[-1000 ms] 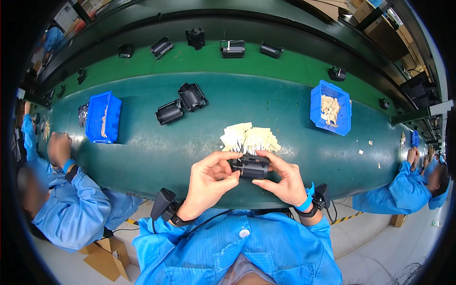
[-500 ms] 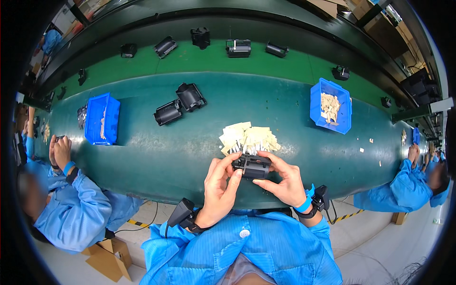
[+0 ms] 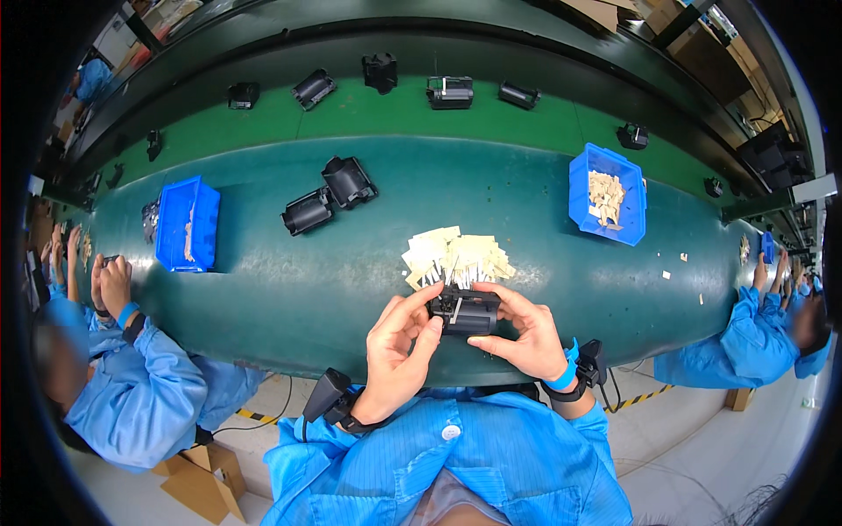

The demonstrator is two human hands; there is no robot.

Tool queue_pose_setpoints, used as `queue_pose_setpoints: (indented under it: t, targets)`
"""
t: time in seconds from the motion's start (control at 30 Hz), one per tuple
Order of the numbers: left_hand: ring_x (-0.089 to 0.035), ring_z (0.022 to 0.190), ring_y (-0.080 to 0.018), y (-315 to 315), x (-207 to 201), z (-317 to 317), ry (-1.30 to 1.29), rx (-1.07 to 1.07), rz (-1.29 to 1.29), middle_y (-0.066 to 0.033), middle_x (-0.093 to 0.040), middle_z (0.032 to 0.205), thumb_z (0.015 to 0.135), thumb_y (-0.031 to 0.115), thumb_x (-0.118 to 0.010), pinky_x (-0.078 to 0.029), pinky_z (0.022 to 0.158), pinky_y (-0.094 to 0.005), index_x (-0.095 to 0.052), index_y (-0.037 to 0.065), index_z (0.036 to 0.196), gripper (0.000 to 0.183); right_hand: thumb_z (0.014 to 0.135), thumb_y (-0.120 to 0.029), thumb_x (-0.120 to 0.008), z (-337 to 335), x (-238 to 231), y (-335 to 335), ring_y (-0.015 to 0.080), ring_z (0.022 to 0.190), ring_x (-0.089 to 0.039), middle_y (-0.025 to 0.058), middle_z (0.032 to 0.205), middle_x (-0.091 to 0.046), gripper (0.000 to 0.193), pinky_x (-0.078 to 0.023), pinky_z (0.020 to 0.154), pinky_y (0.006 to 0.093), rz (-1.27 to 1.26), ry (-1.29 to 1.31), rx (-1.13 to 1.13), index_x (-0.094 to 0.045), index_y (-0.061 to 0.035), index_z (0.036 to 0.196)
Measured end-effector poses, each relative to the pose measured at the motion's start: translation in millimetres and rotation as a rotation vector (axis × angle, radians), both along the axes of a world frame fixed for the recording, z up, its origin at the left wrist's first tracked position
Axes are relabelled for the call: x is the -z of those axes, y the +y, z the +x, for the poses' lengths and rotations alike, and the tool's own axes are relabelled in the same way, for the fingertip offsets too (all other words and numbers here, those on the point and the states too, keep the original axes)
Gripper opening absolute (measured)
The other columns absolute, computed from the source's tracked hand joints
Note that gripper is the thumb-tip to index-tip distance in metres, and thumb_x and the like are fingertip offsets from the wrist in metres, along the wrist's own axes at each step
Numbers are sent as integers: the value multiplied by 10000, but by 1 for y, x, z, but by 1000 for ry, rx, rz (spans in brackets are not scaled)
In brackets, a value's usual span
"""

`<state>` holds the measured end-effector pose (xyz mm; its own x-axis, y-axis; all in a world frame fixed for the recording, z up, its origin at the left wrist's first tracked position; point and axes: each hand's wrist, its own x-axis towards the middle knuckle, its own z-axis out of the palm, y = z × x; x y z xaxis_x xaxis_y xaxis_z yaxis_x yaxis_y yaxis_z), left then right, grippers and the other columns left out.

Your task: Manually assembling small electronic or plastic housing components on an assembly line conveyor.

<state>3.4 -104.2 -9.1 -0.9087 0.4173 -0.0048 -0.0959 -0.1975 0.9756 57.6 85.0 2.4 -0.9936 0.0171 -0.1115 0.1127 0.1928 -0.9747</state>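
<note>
Housing (image 3: 474, 319), black, at 6 o'clock of pale-yellow slip pile (image 3: 467, 254). Left hand (image 3: 396, 352), half-curled, pinches housing at 9 o'clock; right hand (image 3: 531, 342), opened housing-wide, grips at 3 o'clock. Blue bin (image 3: 580, 193) at 2 o'clock.

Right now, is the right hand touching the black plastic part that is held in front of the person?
Touching. The head view shows the right hand gripping the right end of the black plastic part, with no gap visible between them.
</note>
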Motion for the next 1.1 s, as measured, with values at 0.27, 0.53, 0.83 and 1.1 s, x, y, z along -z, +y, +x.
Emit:
queue_pose_setpoints:
  t: [0.27, 0.53, 0.83, 1.1]
  targets:
    - [-548, 695, -81, -8, -3, -7, -55, 24, -1, -34, -538, 812, 856, -68, -568, -482, 614, -217, -565, -28, 1208, 354, 705, 22, -765, -1, -4, -6, 178, 1029, -608, 121, 1152, -621, 637, -483, 922, 332, -26, -18, -7, -497, 21, 1282]
    - [-571, 652, -93, -5, -4, -12, -300, -15, 124, -39, -565, 789, 876, -26, -580, -497, 579, -231, -564, -28, 1214, 339, 723, -52, -768, -6, 2, -3, 135, 859, -642, 87, 1104, -636, 649, -502, 812, 296, -110, 3, 0, -501, -60, 1314]
    - [-625, 717, -148, -12, -7, -19, -311, 66, 120, -28, -542, 800, 898, 7, -565, -557, 626, -278, -512, -34, 1274, 383, 754, -12, -735, -16, -5, -5, 135, 927, -601, 85, 1101, -625, 640, -502, 783, 272, -276, -95, -14, -455, 24, 1330]
    - [-622, 720, -147, -10, -1, -22, -313, 93, 155, -27, -535, 830, 889, 5, -566, -587, 667, -311, -495, -35, 1289, 408, 763, -5, -729, -20, -3, -1, 143, 989, -596, 101, 1104, -628, 642, -497, 801, 272, -285, -167, -39, -434, 42, 1332]
